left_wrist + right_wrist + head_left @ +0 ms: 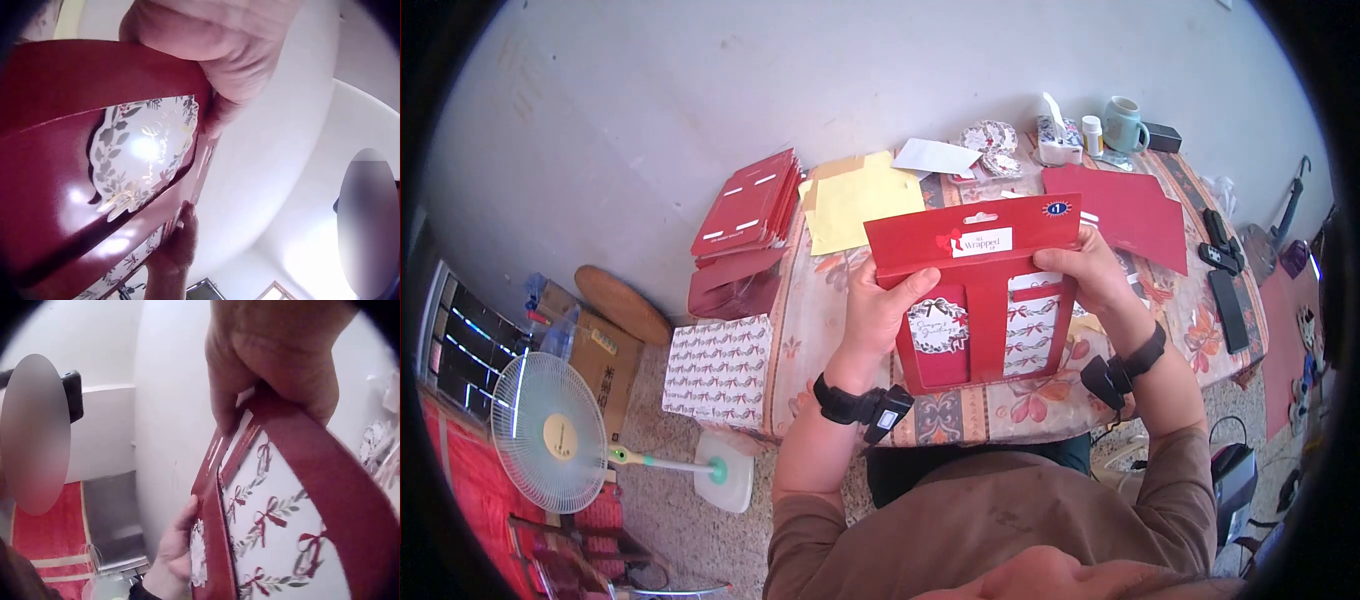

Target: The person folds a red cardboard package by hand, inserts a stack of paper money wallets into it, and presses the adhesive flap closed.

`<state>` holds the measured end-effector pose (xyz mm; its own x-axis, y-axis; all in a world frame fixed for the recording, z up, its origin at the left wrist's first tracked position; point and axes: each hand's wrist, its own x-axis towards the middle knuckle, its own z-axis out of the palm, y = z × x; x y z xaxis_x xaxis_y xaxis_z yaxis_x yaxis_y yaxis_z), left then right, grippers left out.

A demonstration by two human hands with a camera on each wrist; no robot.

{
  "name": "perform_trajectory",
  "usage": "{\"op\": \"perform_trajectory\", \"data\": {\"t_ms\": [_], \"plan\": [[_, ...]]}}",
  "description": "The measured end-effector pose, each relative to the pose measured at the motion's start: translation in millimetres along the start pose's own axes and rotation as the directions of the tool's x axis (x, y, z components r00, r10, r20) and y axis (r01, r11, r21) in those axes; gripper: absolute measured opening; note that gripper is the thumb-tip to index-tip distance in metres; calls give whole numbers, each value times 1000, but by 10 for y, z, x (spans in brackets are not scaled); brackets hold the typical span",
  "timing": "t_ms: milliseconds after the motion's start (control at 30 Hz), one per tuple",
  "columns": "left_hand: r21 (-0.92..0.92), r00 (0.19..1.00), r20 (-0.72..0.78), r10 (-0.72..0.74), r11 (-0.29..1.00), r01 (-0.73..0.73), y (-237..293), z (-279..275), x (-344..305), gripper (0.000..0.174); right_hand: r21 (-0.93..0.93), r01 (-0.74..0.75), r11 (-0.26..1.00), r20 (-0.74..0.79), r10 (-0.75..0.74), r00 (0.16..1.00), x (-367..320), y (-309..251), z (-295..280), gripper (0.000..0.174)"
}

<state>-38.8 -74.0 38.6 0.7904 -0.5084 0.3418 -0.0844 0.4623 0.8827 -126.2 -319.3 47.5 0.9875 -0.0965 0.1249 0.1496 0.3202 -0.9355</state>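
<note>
Both hands hold up a red card pack [988, 330] above the table, one at each side. It has two windows: the left one shows a white wreath-shaped greeting card [147, 147], the right one white paper patterned with garlands and red bows [275, 519]. Along its top runs a red flap with a hanging slot and a white label [982, 243]. My left hand [875, 308] grips the upper left edge, thumb on the front. My right hand [1092, 270] grips the upper right edge the same way. The fingers behind the pack are mostly hidden.
A stack of red packs [750, 205] stands at the table's left, behind a patterned box [718, 370]. Yellow sheets [860, 205], wreath cards [990, 137] and red card [1135, 215] lie farther back. A tissue box [1059, 145] and mug [1122, 125] stand by the wall.
</note>
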Motion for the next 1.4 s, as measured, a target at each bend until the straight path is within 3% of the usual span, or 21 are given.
{"op": "perform_trajectory", "data": {"t_ms": [100, 167, 200, 233, 267, 333, 400, 500, 733, 800, 933, 1033, 1100, 1233, 1400], "plan": [[-81, 996, -43, -83, 994, 79, 56, 8, -52, 31, -129, 8, 992, -87, -19, 996, -40, -25, 77, 33], [-133, 986, -68, -149, 981, 139, 71, -11, -86, 30, -248, 322, 914, -143, -364, 920, -48, -16, 122, 34], [-115, 979, -98, -177, 980, 166, 65, -27, -112, 31, -245, 318, 916, -142, -359, 923, -65, -38, 139, 34], [-97, 971, -128, -204, 977, 192, 54, -44, -142, 32, -615, 456, 644, -70, -620, 781, -89, -75, 157, 33], [-96, 970, -132, -206, 976, 195, 1, -76, -169, 32, -857, 461, 229, 112, -791, 601, -106, -98, 170, 33], [-115, 951, -166, -262, 963, 245, -188, -146, -222, 34, -829, 553, 81, 384, -636, 669, -111, -93, 220, 23], [-112, 931, -194, -309, 950, 292, -318, -177, -269, 35, -791, 597, 132, 496, -433, 753, -16, 65, 292, 14], [-124, 918, -217, -331, 942, 311, -404, -173, -292, 34, -813, 560, 160, 494, -321, 808, 100, 314, 355, 10], [-109, 911, -231, -342, 939, 325, -381, -147, -339, 35, -843, 518, 147, 486, -204, 850, 226, 357, 394, 8], [-118, 908, -224, -354, 935, 335, -381, -143, -345, 36, -841, 518, 157, 510, -88, 856, 226, 295, 392, 8], [-134, 902, -235, -361, 932, 338, -379, -124, -367, 36, -839, 514, 180, 517, -32, 855, 214, 267, 384, 10], [-126, 907, -250, -339, 940, 317, -389, -126, -391, 36, -831, 513, 214, 497, -126, 858, 173, 270, 424, 11], [-119, 913, -240, -330, 943, 310, -401, -122, -403, 36, -862, 479, 166, 470, -92, 878, 134, 243, 458, 12], [-51, 906, -275, -322, 946, 320, -387, -70, -477, 37, -860, 474, 189, 475, -39, 879, 123, 193, 450, 13], [-60, 920, -236, -313, 950, 307, -382, -75, -514, 35, -860, 500, 96, 507, 60, 860, 95, 125, 470, 12]]}}
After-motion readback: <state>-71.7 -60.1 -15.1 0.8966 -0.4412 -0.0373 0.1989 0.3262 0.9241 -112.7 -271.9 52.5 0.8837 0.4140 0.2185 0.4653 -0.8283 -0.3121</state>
